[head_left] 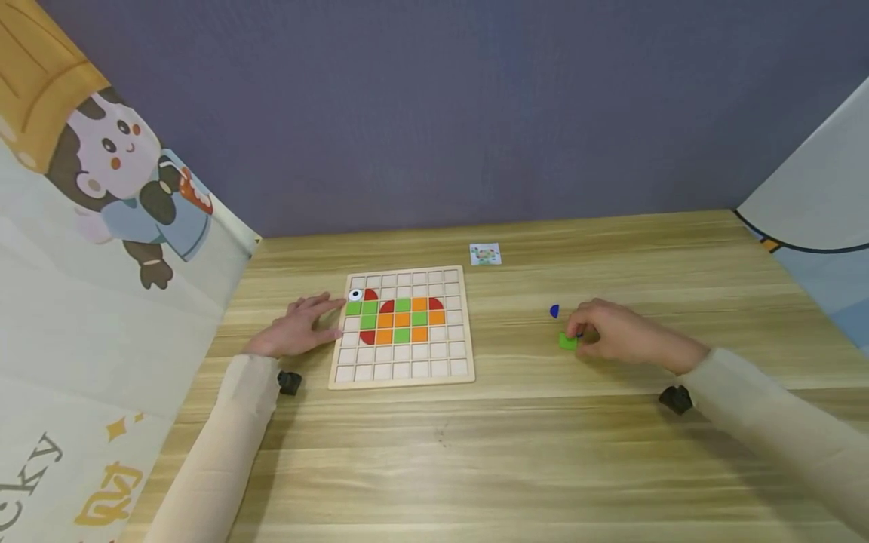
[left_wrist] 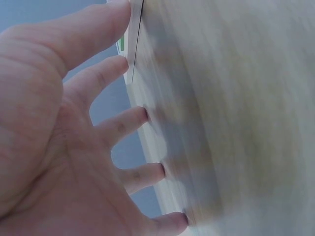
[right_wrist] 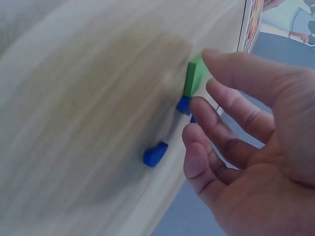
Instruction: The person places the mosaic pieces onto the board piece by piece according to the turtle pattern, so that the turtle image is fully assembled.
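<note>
My left hand [head_left: 293,329] lies at the left of a wooden grid board [head_left: 400,381], its fingers spread, with index fingertip and thumb at the board's edge. Orange, green and red tiles, plus an eye tile [head_left: 356,295], form an animal shape on the grid. Over to the right, my right hand [head_left: 607,332] reaches down to a green square tile [head_left: 567,342]; thumb and index tips are right at it, slightly apart. A blue piece [right_wrist: 183,104] lies against that tile, partly behind the fingers. Another blue piece [right_wrist: 155,153] lies apart in the right wrist view.
A small picture card [head_left: 485,254] lies on the wooden table [head_left: 543,467] beyond the board's right corner. A dark blue partition [head_left: 475,113] rises behind the table. Printed panels with cartoon figures flank it at both sides.
</note>
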Motion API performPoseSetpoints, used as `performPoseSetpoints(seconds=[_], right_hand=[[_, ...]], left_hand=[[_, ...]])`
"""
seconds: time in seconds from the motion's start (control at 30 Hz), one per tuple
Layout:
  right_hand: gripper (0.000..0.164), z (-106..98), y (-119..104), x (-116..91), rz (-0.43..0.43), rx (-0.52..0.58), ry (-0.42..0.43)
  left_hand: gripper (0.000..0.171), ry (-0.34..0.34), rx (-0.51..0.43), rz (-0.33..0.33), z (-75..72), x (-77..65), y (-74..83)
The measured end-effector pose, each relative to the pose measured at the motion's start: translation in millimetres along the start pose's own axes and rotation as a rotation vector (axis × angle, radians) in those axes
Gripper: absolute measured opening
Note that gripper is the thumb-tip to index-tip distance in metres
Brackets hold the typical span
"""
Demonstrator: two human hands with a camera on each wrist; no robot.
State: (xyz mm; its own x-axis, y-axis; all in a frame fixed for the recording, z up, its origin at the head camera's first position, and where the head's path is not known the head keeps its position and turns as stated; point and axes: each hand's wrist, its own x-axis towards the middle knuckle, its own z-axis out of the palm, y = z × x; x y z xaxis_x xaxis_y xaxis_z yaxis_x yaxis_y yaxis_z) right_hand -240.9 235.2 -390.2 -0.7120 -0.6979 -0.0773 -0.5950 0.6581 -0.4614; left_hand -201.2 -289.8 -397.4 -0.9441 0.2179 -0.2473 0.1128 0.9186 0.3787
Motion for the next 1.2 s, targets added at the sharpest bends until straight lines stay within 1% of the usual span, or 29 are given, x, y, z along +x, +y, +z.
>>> performPoseSetpoints(seconds=[0.3, 0.47, 0.8, 0.9, 1.1, 1.2], right_hand=[[0.021, 8.3, -0.3, -0.2, 0.004, -0.03, 0.055], [0.021, 9.5, 0.7, -0.2, 0.021, -0.032, 0.075], [0.022, 11.0, 1.2, 0.2, 0.023, -0.052, 0.107], [0.023, 11.2, 0.3, 0.1, 0.013, -0.067, 0.12], [0.021, 13.5, -4.2, 0.8, -0.048, -0.121, 0.156], [0.019, 14.6, -7.4, 2.1, -0.059, -0.135, 0.16]], left_hand=[[0.066, 0.003, 0.003, -0.022, 0.4, 0.7, 0.6], [0.066, -0.001, 0.011, -0.02, 0.5, 1.3, 1.1], [0.067, 0.001, 0.023, -0.028, 0.7, 1.7, 1.3], [0.067, 0.004, 0.023, -0.019, 0.7, 1.0, 1.2], [0.067, 0.006, 0.023, -0.004, 0.7, 0.3, 1.1], [0.067, 0.006, 0.022, 0.0, 0.9, 0.6, 0.7]])
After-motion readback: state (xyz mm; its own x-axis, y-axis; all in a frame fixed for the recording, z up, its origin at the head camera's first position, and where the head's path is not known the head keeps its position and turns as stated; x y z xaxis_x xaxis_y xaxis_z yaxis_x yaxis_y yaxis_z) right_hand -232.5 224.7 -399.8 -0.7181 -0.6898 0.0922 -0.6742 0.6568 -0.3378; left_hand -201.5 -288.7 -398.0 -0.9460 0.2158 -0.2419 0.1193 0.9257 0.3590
